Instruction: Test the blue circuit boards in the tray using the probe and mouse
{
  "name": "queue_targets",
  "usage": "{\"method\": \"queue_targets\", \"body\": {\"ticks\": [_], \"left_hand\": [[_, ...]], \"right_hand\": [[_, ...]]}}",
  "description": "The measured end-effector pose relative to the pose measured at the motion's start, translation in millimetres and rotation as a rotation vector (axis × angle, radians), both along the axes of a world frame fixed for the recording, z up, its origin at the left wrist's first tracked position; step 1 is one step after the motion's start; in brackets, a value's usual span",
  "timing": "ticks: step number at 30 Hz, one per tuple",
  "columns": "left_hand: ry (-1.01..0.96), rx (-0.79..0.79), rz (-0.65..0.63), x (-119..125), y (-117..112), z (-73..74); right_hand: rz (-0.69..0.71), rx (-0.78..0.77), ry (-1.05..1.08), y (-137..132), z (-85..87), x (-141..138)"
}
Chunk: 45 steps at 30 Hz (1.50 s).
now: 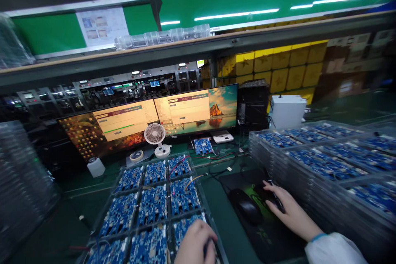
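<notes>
The right hand [286,206] lies palm down over a black mouse [268,193] on the dark mouse pad [266,231], fingers curved over its back, the white sleeve [332,249] reaching in from the lower right. A second black mouse [246,206] sits just beside it to the left, untouched.

The left hand [194,243] is low at the bottom edge, knuckles up and fingers curled down onto the nearest blue circuit board [185,227] in the clear tray [122,173]; whether it grips anything I cannot tell.

That tray holds boards in three columns; about eleven show, the lowest row cut off by the frame. One more single board [203,146] lies behind the tray, near the red wires [216,156].

Beyond stand two monitors [148,117] side by side, with one small white fan [155,136] in front of them and one roll of tape [136,155] beside it. To the right, stacked trays [324,161] of blue boards rise near the right hand.
</notes>
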<state>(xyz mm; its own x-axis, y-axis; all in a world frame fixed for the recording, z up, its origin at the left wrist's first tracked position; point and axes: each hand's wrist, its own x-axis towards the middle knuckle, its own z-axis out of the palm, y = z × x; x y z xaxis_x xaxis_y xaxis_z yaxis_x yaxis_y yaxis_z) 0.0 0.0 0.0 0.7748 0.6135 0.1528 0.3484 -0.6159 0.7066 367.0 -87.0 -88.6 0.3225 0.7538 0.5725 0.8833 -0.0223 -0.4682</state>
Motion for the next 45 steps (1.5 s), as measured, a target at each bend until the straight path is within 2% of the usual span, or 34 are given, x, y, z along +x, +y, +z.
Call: {"method": "queue_targets", "body": {"ticks": [3,6,10,14,20,26,36,41,45], "left_hand": [[0.061,0.103,0.152,7.4,35.0,14.9],[0.226,0.194,0.255,14.7,70.5,21.0],[0.440,0.305,0.354,26.1,106.5,13.6],[0.528,0.354,0.386,36.2,125.4,3.9],[0.595,0.329,0.303,43.7,132.3,7.8],[0.619,0.321,0.277,38.9,134.2,13.2],[0.588,0.219,0.270,36.2,145.1,0.3],[0.597,0.236,0.259,37.1,149.0,-7.7],[0.621,0.281,0.252,36.4,148.2,-8.4]], "right_hand": [[-0.001,0.004,0.004,0.2,1.4,-0.7],[-0.006,0.008,0.012,0.1,2.5,-1.3],[-0.016,0.008,0.025,-0.7,3.4,-1.9],[-0.030,-0.001,0.035,-1.5,5.1,-2.8],[-0.029,-0.010,0.045,-2.9,7.8,-5.0],[-0.027,-0.013,0.048,-4.6,8.8,-6.2],[-0.032,-0.021,0.055,-3.3,7.1,-5.9],[-0.031,-0.030,0.057,-2.9,6.4,-5.7],[-0.028,-0.036,0.058,-2.6,6.2,-5.6]]}}
